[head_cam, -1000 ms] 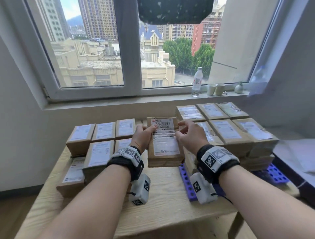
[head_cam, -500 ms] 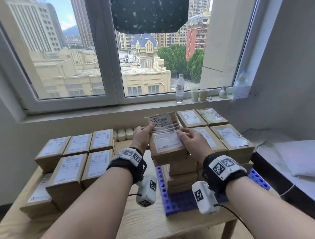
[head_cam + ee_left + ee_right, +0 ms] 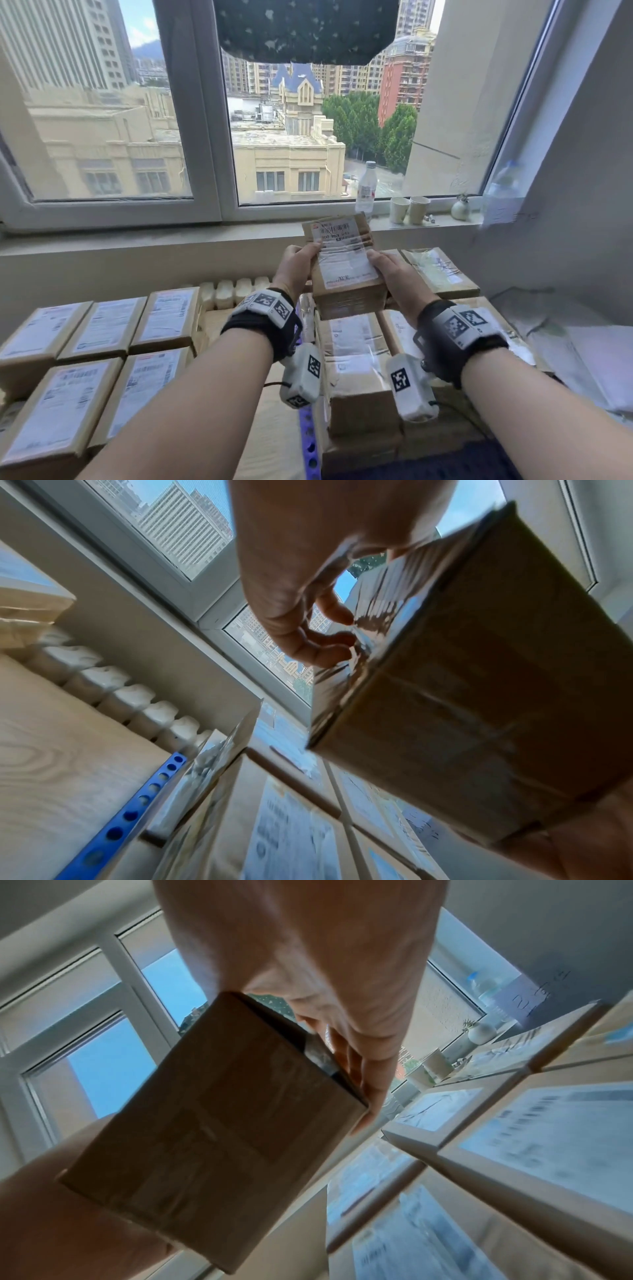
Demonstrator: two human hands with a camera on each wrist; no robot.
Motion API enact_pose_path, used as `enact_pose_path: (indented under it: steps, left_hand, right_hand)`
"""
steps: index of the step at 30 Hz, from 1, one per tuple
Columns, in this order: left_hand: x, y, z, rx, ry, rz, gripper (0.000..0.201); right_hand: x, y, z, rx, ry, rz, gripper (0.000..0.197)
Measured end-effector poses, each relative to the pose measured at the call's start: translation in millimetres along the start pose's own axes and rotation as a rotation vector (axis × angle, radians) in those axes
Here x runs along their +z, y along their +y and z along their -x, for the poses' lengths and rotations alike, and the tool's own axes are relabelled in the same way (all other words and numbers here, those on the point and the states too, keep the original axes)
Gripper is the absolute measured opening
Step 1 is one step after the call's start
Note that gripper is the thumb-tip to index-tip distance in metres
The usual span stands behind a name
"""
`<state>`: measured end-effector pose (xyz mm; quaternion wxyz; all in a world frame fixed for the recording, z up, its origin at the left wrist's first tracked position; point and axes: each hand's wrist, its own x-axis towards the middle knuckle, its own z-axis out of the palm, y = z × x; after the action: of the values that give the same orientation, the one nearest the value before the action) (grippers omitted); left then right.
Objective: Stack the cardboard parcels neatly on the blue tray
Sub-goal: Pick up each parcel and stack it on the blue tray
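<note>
1. One cardboard parcel (image 3: 344, 265) is held up in the air, centre of the head view, label side up and tilted a bit toward the window.
2. The left hand (image 3: 297, 265) is wrapped around the parcel's left edge, thumb on the label, fingers (image 3: 325, 639) curled against the taped side, so that grip is closed on the parcel.
3. The right hand (image 3: 397, 277) is clamped on the right edge the same way, with its fingers (image 3: 363, 1077) laid along the side and under the bottom. Also gripping the parcel.
4. Right under it, lower centre of the head view, a stack of parcels (image 3: 356, 373) is sitting on the blue tray (image 3: 310, 442); only the tray's perforated left strip can be seen. The held parcel is clear of the stack, not touching.
5. More labelled parcels (image 3: 102, 342) are laid out in rows on the wooden table (image 3: 58, 764), lower left of the head view.
6. On the windowsill, right of centre: a water bottle (image 3: 365, 186), two paper cups (image 3: 409, 209) and a small white vase (image 3: 459, 208).
</note>
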<state>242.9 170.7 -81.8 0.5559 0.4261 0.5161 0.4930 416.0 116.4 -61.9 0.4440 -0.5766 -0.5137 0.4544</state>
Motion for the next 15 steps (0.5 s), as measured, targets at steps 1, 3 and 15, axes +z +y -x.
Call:
enact_pose_path:
  steps: [1,3,15]
  left_hand:
    - [1,4,-7,0.010,-0.010,-0.017,0.036]
    - [3,7,-23,0.024,-0.021,0.000,0.021]
    - [20,-24,-77,-0.078,0.057,-0.115,0.030]
  right_hand:
    - [1,-2,-12,0.011,0.013,-0.005,0.053]
    - [2,-3,-33,0.041,0.043,-0.010,0.069]
    - [9,29,-111,0.166,0.064,0.086,0.038]
